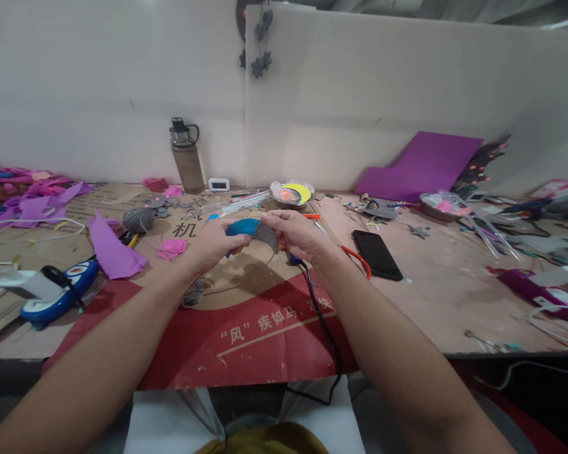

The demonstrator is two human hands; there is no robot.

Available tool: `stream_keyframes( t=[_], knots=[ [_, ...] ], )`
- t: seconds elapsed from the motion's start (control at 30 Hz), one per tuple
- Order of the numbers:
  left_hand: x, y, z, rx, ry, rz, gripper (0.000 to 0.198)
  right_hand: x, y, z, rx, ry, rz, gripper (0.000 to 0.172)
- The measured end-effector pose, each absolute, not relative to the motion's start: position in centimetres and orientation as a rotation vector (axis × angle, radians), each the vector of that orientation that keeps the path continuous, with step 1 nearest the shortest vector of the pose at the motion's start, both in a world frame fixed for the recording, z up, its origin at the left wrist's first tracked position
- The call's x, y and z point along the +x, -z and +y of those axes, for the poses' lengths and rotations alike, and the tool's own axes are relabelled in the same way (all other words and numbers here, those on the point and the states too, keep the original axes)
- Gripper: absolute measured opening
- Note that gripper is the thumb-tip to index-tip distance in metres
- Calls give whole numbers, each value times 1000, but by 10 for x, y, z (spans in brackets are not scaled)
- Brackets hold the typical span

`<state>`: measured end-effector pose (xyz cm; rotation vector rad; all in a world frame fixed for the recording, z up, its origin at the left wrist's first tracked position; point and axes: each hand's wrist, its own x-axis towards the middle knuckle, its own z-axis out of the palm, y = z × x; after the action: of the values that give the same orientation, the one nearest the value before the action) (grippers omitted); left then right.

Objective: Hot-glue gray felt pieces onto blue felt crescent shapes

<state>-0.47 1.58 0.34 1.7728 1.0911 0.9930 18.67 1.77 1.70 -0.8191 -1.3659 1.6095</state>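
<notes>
Between my two hands is a curved, crescent-like piece (244,227), blue on its left part and grey and textured on its right. My left hand (216,242) pinches the blue end, thumb on the near side. At the grey end, my right hand (294,234) has its fingers closed on the piece. A thin grey strand seems to hang below the grey part. A small bundle of grey yarn (195,293) lies on the cardboard near my left wrist. Orange-handled scissors (357,260) lie beside my right forearm, partly hidden by it.
Right of my arm lies a black phone (377,253). A bowl (292,200) with a yellow crescent stands behind my hands, a bottle (187,157) at the wall. Leftward are a grey yarn ball (139,219), purple scraps (116,249) and a blue power strip (59,296). A black cable (319,309) crosses the cardboard.
</notes>
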Motion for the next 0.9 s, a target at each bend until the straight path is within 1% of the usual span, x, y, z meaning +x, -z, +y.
stream_keyframes(
  t=[0.17,0.4,0.63,0.77,0.9],
  knots=[
    [-7,-7,14,1858,-914,1146,20,187,-18,16,-856,-1568,-1428,22],
    [-9,-16,11,1936,-854,1150,28,187,-15,16,-842,-1669,-1342,22],
    [-19,-19,17,1914,-733,920,23,182,-8,17,-747,-1873,-1265,25],
    [-21,-11,22,1758,-709,836,24,176,-1,21,-837,-1767,-1195,27],
    [-12,-4,22,1610,-814,848,28,173,2,23,-861,-1701,-1162,26]
  ],
)
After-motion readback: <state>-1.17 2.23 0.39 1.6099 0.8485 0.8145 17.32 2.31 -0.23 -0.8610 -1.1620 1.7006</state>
